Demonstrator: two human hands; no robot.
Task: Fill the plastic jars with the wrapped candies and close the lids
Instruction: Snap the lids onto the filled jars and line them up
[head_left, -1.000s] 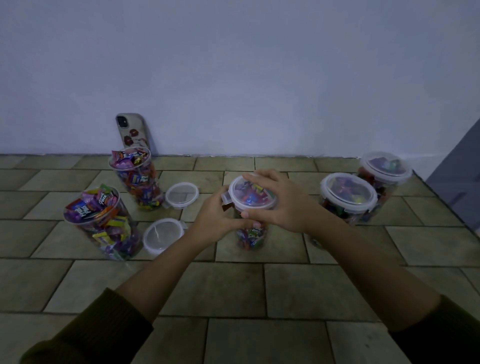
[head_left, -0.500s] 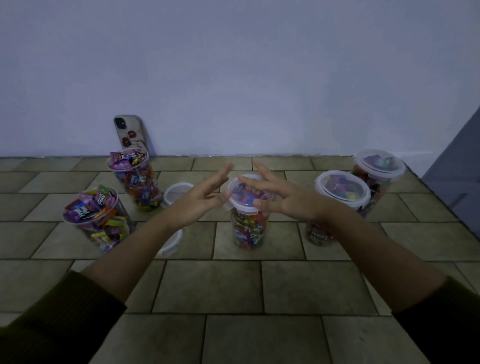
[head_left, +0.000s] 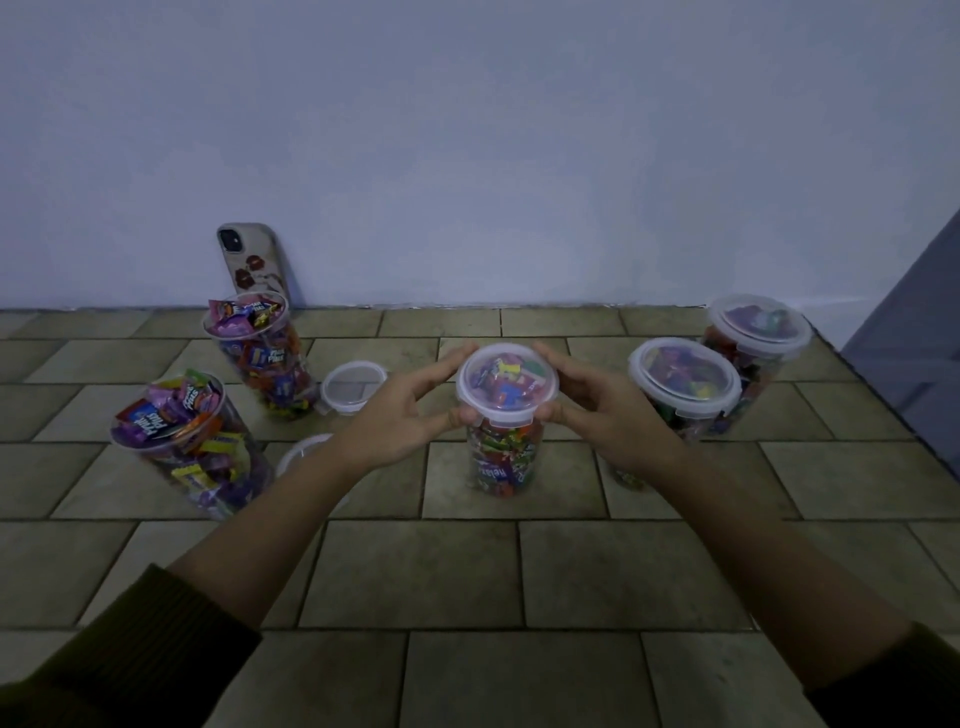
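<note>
Illumination low throughout, with a cold blue-grey cast; light diffuse, its direction cannot be told. The wall (head_left: 467, 130) is evenly lit, darkening slightly toward the corners. The floor (head_left: 467, 571) is murky; shadows on it soft and faint. The centre lid (head_left: 506, 382) carries a dull sheen only. The left sleeve (head_left: 130, 649) is near black, detail lost. Wide-angle distortion: tile joints bow, the left open jar (head_left: 192, 447) leans outward. Overall softness; left hand (head_left: 400, 415) and right hand (head_left: 608, 415) render with clean edges.

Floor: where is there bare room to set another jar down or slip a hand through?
Bare: the near tiles in front of the middle jar; also the strip along the wall between phone and far lidded jar. Crowded: left, open jars and loose lids; right, two lidded jars close together.
</note>
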